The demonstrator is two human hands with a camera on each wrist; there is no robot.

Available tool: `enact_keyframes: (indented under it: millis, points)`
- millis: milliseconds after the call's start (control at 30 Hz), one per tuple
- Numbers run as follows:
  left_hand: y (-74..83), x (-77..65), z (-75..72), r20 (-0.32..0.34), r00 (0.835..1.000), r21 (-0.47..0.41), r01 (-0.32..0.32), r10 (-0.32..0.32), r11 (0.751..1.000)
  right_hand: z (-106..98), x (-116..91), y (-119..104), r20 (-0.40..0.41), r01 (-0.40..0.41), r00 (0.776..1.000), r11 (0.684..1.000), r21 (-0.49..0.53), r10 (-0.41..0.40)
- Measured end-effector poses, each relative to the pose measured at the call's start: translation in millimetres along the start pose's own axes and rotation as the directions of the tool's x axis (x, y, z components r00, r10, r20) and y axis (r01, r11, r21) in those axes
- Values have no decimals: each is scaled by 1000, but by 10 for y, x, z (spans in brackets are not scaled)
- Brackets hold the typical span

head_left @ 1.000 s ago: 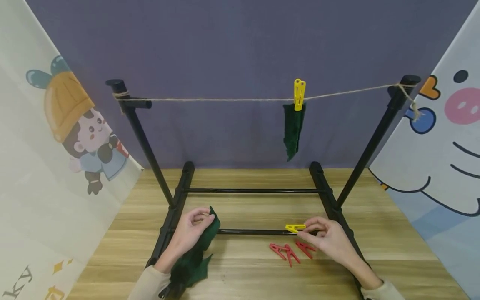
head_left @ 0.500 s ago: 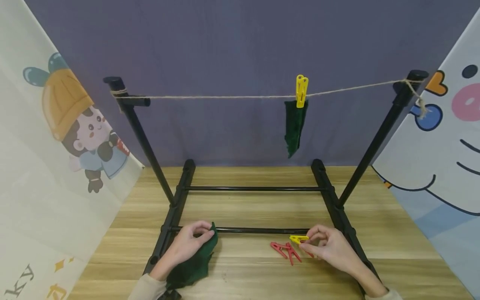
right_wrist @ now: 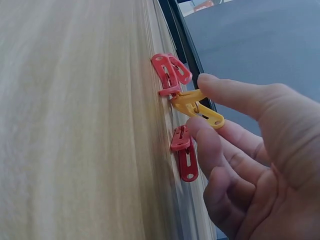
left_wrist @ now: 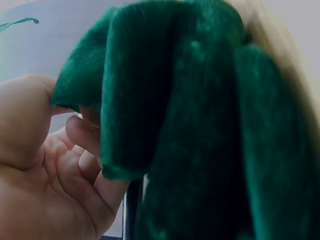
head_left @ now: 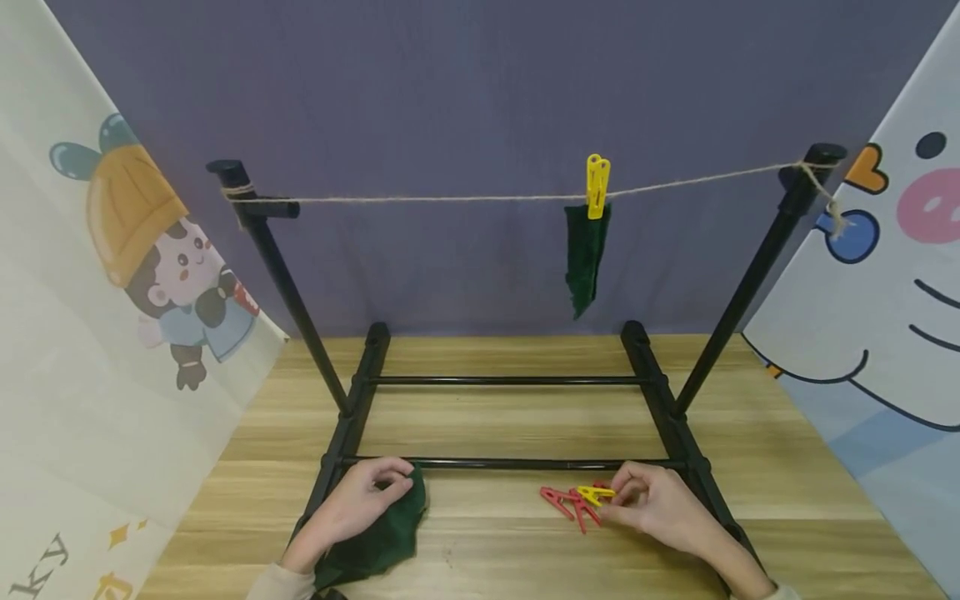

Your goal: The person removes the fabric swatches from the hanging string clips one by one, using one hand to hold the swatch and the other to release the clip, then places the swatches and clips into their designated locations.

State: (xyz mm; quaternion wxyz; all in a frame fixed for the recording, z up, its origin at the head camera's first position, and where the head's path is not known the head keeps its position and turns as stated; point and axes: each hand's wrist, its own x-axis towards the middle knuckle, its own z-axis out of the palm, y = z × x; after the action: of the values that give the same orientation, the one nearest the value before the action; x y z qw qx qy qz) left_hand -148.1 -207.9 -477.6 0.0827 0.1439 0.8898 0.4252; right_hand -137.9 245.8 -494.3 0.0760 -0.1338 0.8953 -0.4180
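My left hand pinches a dark green, soft cloth near its upper edge, at the front left of the frame. In the left wrist view the cloth hangs in folds and hides some of the fingertips. At the front right my right hand pinches a yellow clothespin between thumb and fingers. The right wrist view has this yellow clothespin just above several red clothespins on the wooden tabletop; whether they touch I cannot tell.
A black pipe frame stands on the wooden table, with a string tied between its uprights. Another yellow clothespin holds a narrow green cloth on the string, right of centre. Printed panels flank both sides.
Both hands have moved down and nearer the front, the left with the green cloth, the right with the yellow clothespin, which has come to the red ones. The hanging cloth stays put.
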Motion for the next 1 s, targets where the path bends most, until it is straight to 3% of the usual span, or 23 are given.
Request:
enact_keyframes:
  millis: [167, 500, 833, 1000]
  points:
    - [-32, -39, -23, -2, 1000, 43, 12, -12, 999, 7, -14, 2, 5, -15, 1000, 999, -40, 15]
    - [-90, -53, -33, 105, 994, 131, -3, -11, 991, 10, -14, 9, 41, -16, 999, 997, -76, 19]
    - [-81, -44, -47, 37, 999, 217, 17, -26, 976, 21, 13, 49, 70, 0, 998, 994, -112, 8]
    - [-74, -59, -58, -4, 1000, 249, -5, 6, 969, 17, 8, 68, 76, 5, 997, 994, -113, 3]
